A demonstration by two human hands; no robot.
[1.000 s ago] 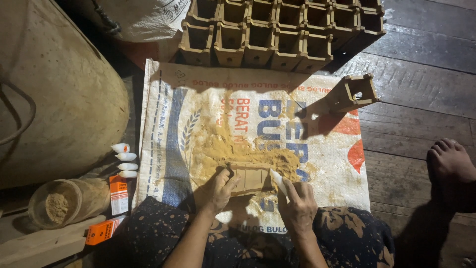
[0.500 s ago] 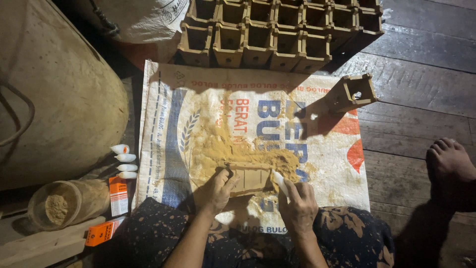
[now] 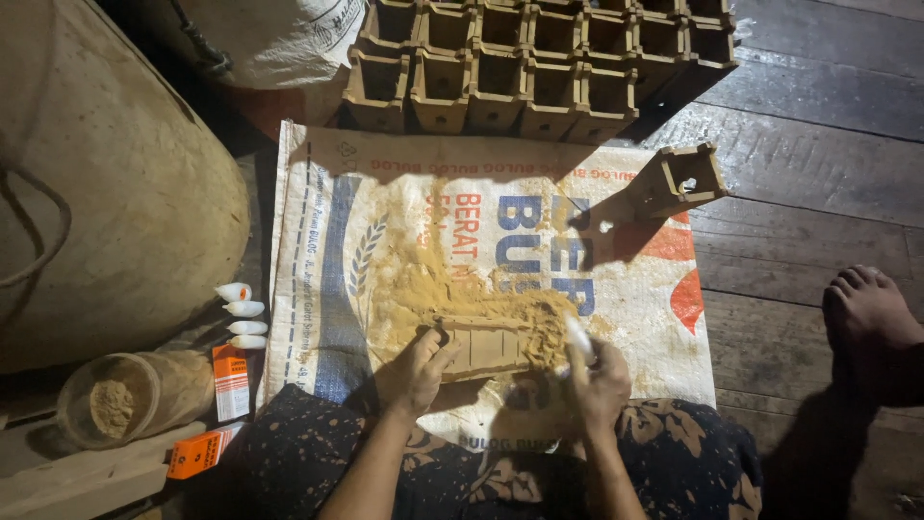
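Observation:
A small brown cardboard box lies on its side on a printed woven sack spread on the floor, amid a heap of tan powder. My left hand grips the box's left end. My right hand rests at the box's right end and holds a small white object; what it is I cannot tell.
Several rows of open brown boxes stand at the sack's far edge; one separate box stands at the right. A large sack fills the left. Nearby lie white capsule-like pieces, orange packets, a jar of powder. A bare foot rests at the right.

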